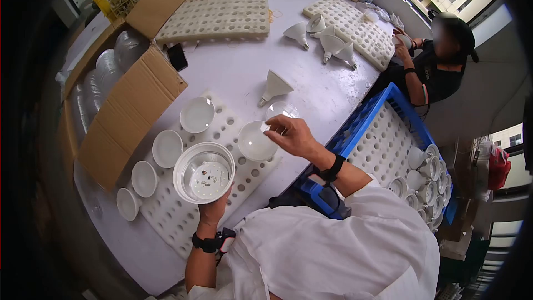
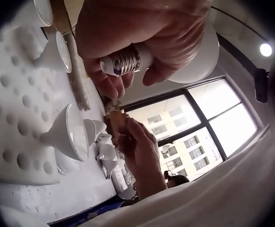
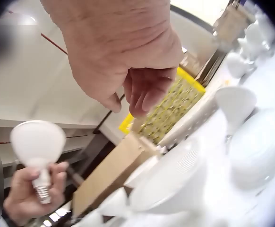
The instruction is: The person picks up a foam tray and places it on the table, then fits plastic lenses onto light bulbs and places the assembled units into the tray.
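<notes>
White bench [image 1: 227,72], windows beyond. Left grip [image 1: 214,206]: clamped round the neck of one lamp [image 1: 204,173], board facing up, held above the perforated foam [image 1: 179,219]. Right grip [image 1: 294,136]: fingers bent; cannot tell whether it pinches anything. Counts: five white cups [image 1: 167,149] on foam; beyond, one tilted lamp [image 1: 275,85], one clear cover [image 1: 282,110].

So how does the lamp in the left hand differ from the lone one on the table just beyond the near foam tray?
The held lamp faces mouth up, while the table lamp lies on its side. In the head view, the held lamp shows a round circuit board inside; the table lamp shows none. Both are white and flared, with a metal screw base.
</notes>
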`<move>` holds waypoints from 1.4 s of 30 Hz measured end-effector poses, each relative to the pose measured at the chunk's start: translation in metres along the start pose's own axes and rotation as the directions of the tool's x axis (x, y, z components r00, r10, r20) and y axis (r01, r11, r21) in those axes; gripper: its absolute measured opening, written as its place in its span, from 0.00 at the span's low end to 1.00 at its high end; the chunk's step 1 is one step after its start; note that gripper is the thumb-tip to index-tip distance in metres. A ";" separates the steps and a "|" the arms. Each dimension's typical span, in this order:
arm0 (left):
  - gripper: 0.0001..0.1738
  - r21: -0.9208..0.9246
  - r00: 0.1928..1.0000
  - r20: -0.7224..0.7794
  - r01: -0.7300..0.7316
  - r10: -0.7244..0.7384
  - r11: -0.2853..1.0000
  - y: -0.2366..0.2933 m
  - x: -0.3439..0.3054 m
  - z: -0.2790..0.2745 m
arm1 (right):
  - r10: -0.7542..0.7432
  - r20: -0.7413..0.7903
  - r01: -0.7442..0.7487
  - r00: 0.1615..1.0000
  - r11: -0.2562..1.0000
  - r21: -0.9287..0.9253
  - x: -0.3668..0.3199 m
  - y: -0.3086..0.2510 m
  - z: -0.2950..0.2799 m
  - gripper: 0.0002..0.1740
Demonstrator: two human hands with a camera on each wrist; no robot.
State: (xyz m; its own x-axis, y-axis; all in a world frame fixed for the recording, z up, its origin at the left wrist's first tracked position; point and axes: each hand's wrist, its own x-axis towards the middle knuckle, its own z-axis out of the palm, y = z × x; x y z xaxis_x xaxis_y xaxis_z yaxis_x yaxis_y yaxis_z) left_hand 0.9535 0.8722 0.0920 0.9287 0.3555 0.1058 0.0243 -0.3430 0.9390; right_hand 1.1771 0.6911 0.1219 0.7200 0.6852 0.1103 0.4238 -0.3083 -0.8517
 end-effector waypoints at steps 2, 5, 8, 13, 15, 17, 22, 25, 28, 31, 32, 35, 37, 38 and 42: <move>0.26 0.005 0.998 -0.063 0.023 -0.022 1.000 0.002 -0.013 -0.004 | 0.096 -0.264 -0.124 0.960 0.988 -0.092 0.033 0.073 -0.014 0.24; 0.24 -0.454 0.911 -0.079 0.329 -0.406 0.828 0.030 -0.020 -0.006 | 0.183 -0.336 -0.319 0.924 0.854 -0.410 0.074 0.115 -0.033 0.52; 0.23 -0.150 0.946 -0.182 0.244 -0.269 0.958 0.002 -0.043 -0.014 | 0.585 -0.330 -0.574 0.741 0.807 0.141 0.116 0.131 -0.033 0.66; 0.21 -0.123 0.907 -0.326 0.240 -0.268 0.963 -0.006 -0.073 -0.029 | 0.613 -0.243 -0.645 0.752 0.760 -0.081 0.159 0.118 -0.022 0.60; 0.21 -0.159 0.868 -0.360 0.303 -0.341 0.940 -0.008 -0.090 -0.034 | 0.722 -0.037 -0.721 0.691 0.692 0.031 0.174 0.131 -0.022 0.52; 0.21 -0.207 0.808 -0.463 0.301 -0.365 0.931 -0.018 -0.105 -0.034 | 0.720 0.128 -0.714 0.682 0.694 -0.094 0.181 0.133 -0.025 0.47; 0.21 -0.343 0.698 -0.564 0.287 -0.441 0.894 -0.027 -0.136 -0.034 | 0.750 0.172 -0.761 0.638 0.648 -0.003 0.181 0.133 -0.022 0.37; 0.21 -0.445 0.656 -0.564 0.269 -0.501 0.854 -0.013 -0.138 -0.034 | 0.680 0.196 -0.705 0.706 0.702 0.104 0.169 0.135 -0.023 0.34; 0.17 -0.588 0.511 -0.605 0.230 -0.610 0.776 -0.007 -0.138 -0.032 | 0.612 0.160 -0.630 0.775 0.769 0.111 0.165 0.137 -0.026 0.35; 0.21 -0.558 0.523 -0.595 0.278 -0.610 0.782 -0.022 -0.150 -0.032 | 0.696 0.164 -0.699 0.699 0.713 -0.052 0.168 0.135 -0.022 0.38; 0.20 -0.560 0.524 -0.601 0.262 -0.603 0.786 -0.024 -0.152 -0.031 | 0.705 0.156 -0.711 0.692 0.703 -0.028 0.166 0.136 -0.021 0.39; 0.20 -0.552 0.535 -0.604 0.253 -0.590 0.795 -0.026 -0.158 -0.032 | 0.661 0.192 -0.679 0.726 0.733 0.045 0.166 0.139 -0.017 0.39; 0.20 -0.542 0.548 -0.598 0.262 -0.585 0.799 -0.021 -0.158 -0.033 | 0.638 0.139 -0.650 0.757 0.757 0.068 0.163 0.133 -0.012 0.36; 0.17 -0.546 0.521 -0.620 0.251 -0.587 0.799 -0.017 -0.157 -0.033 | 0.637 0.137 -0.649 0.758 0.757 0.071 0.163 0.132 -0.010 0.36; 0.19 -0.540 0.531 -0.602 0.279 -0.596 0.794 -0.029 -0.165 -0.033 | 0.653 0.153 -0.659 0.742 0.669 0.343 0.159 0.143 -0.017 0.36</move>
State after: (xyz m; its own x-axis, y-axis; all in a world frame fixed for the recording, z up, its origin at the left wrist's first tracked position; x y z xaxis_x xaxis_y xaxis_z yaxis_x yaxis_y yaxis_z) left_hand 0.7871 0.8515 0.0582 0.2562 0.9168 -0.3062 0.0781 0.2961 0.9520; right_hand 1.3611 0.7453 0.0264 0.7271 0.4079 -0.5523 -0.3794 -0.4317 -0.8183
